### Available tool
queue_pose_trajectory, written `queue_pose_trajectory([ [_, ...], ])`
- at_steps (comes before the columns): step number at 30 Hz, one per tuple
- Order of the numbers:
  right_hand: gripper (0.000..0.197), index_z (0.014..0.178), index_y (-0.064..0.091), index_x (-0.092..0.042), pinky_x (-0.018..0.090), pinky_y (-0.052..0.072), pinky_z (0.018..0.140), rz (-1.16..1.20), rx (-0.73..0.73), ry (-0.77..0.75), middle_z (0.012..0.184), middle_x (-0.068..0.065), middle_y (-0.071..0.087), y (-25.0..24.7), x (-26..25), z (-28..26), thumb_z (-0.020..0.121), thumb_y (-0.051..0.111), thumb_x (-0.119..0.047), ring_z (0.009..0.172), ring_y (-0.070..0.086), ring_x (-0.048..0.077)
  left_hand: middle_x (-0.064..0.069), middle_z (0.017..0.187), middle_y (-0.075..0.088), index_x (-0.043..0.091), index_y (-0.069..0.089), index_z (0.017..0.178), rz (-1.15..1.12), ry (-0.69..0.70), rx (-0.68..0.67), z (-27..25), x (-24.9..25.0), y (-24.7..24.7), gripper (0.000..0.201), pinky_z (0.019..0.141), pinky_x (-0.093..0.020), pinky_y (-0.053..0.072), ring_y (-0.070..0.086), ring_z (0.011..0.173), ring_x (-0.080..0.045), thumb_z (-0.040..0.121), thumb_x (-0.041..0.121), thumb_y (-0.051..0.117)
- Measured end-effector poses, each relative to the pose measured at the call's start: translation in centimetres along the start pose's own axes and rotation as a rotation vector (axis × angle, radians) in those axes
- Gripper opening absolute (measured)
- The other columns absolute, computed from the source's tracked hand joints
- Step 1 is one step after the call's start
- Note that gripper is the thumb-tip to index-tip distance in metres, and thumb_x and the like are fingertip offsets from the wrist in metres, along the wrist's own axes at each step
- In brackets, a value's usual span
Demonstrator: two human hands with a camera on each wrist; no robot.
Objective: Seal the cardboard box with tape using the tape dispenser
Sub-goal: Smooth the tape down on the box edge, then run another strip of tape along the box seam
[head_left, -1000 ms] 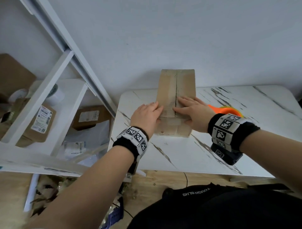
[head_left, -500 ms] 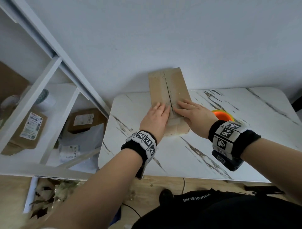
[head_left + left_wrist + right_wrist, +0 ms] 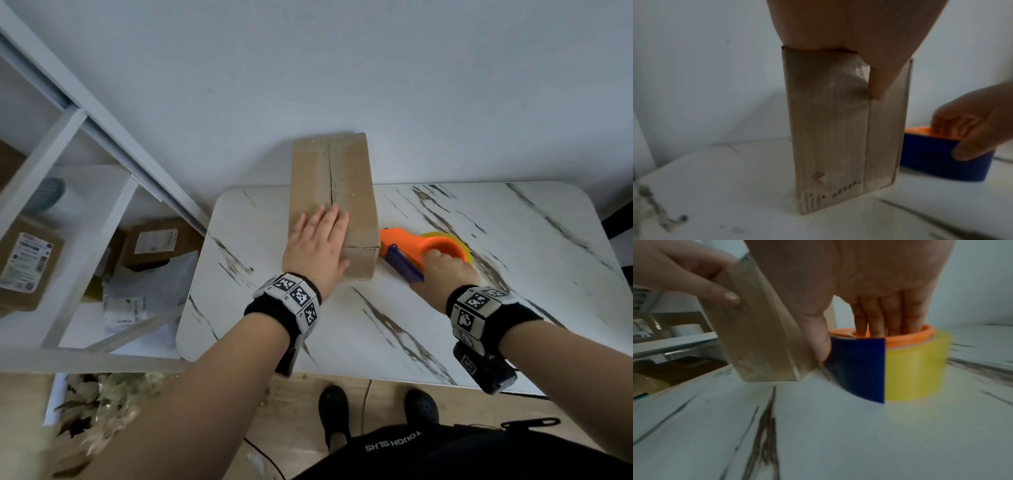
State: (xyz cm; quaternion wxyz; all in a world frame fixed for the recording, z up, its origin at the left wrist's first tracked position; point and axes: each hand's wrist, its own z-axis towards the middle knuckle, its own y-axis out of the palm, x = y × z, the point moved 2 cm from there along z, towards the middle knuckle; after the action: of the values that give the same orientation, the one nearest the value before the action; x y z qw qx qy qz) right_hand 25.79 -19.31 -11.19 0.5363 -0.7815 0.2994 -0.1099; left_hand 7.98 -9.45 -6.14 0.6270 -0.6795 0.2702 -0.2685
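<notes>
A tall cardboard box [image 3: 349, 192] stands on the marble table [image 3: 513, 291], its top flaps closed along a centre seam. My left hand [image 3: 318, 240] lies flat on the near part of the top, thumb [image 3: 877, 84] hanging down the near face of the box [image 3: 838, 138]. Just right of the box sits the tape dispenser [image 3: 411, 250], orange with a blue guard [image 3: 857, 368] and a yellow tape roll [image 3: 916, 366]. My right hand [image 3: 442, 267] grips it, fingers [image 3: 879, 318] inside the orange core and thumb against the blue guard. The box [image 3: 760, 331] nearly touches the dispenser.
A white wall rises directly behind the box. Left of the table a white shelf frame [image 3: 85, 144] holds labelled parcels [image 3: 30, 263] and mail bags. The table's right half shows only its veined top. My shoes stand on the wooden floor below the near edge.
My right hand has left the box top and moved right onto the tape dispenser, fingers into its core. The left hand stays pressed on the box.
</notes>
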Motion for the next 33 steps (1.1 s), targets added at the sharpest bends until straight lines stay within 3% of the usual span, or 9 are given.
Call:
queue_pose_trajectory([
  [2,0.029,0.11,0.053,-0.01,0.03,0.04,0.067,-0.044,-0.007,-0.009,0.09,0.009,0.062,0.7,0.7,0.5,0.087,0.055,-0.028,0.077,0.055,0.029,-0.003,0.159,0.008,0.017,0.01,0.15,0.02,0.011,0.003,0.0,-0.1,0.1,0.071,0.12,-0.037,0.0,0.006,0.147,-0.021,0.092,0.038,0.047],
  [7,0.025,0.109,0.053,-0.011,0.03,0.04,0.066,-0.021,-0.009,-0.007,0.095,0.01,0.064,0.5,1.0,0.5,0.09,0.052,-0.027,0.081,0.056,0.03,-0.003,0.159,0.011,0.016,0.013,0.149,-0.011,0.028,-0.002,0.3,-0.5,-0.2,0.072,0.121,-0.036,0.001,0.008,0.147,-0.021,0.091,0.036,0.051],
  [12,0.027,0.107,0.052,-0.006,0.032,0.039,0.068,0.201,0.094,0.027,0.092,0.013,0.059,-2.8,1.0,-0.2,0.094,0.045,-0.029,0.078,0.051,0.029,-0.003,0.158,0.013,0.016,0.018,0.148,-0.103,0.015,-0.039,0.2,-0.4,-1.0,0.076,0.121,-0.036,0.002,0.009,0.147,-0.02,0.088,0.051,0.049],
  [15,0.026,0.102,0.054,-0.004,0.032,0.037,0.067,0.338,0.217,0.007,0.093,0.017,0.061,-5.7,0.7,-0.6,0.093,0.047,-0.027,0.076,0.049,0.029,-0.004,0.154,0.028,0.015,0.035,0.142,-0.281,-0.041,-0.017,0.7,-0.1,-2.6,0.061,0.119,-0.036,0.017,0.023,0.143,-0.02,0.092,0.048,0.044],
  [18,0.024,0.087,0.056,-0.005,0.031,0.035,0.062,0.487,0.365,0.006,0.077,0.012,0.057,-9.4,0.3,-1.3,0.088,0.049,-0.028,0.073,0.051,0.031,-0.006,0.146,0.041,0.015,0.043,0.138,-0.43,-0.119,0.045,1.3,-0.2,-4.7,0.047,0.111,-0.035,0.03,0.037,0.135,-0.021,0.097,0.039,0.039],
  [22,0.035,0.07,0.056,-0.006,0.028,0.032,0.052,0.577,0.464,-0.063,0.06,0.006,0.05,-13.2,-0.9,-2.5,0.085,0.054,-0.038,0.064,0.049,0.028,-0.007,0.138,0.052,0.014,0.048,0.134,-0.531,-0.162,0.092,2.4,-1.0,-7.4,0.041,0.104,-0.031,0.037,0.049,0.126,-0.021,0.098,0.031,0.038],
  [26,0.049,0.052,0.041,-0.012,0.03,0.028,0.051,0.601,0.498,-0.19,0.053,0.006,0.041,-14.6,-2.8,-3.3,0.083,0.06,-0.045,0.055,0.04,0.023,-0.011,0.121,0.063,0.006,0.054,0.127,-0.746,-0.242,0.065,3.0,-1.9,-9.3,0.037,0.099,-0.034,0.043,0.058,0.114,-0.027,0.1,0.023,0.036],
  [29,0.052,0.048,0.036,-0.015,0.029,0.025,0.049,0.645,0.485,-0.252,0.049,0.002,0.035,-15.0,-3.8,-3.7,0.083,0.062,-0.042,0.051,0.034,0.018,-0.015,0.118,0.061,0.005,0.051,0.127,-1.044,-0.342,-0.075,2.8,-2.2,-9.4,0.034,0.094,-0.041,0.049,0.06,0.11,-0.031,0.1,0.02,0.036],
  [33,0.048,0.048,0.041,-0.015,0.028,0.027,0.051,0.687,0.487,-0.324,0.05,0.002,0.038,-15.4,-4.7,-3.8,0.083,0.064,-0.039,0.051,0.036,0.015,-0.01,0.1,0.062,0.003,0.046,0.129,-1.418,-0.446,-0.14,2.0,-2.7,-9.3,0.032,0.09,-0.036,0.049,0.062,0.089,-0.022,0.098,0.008,0.039],
])
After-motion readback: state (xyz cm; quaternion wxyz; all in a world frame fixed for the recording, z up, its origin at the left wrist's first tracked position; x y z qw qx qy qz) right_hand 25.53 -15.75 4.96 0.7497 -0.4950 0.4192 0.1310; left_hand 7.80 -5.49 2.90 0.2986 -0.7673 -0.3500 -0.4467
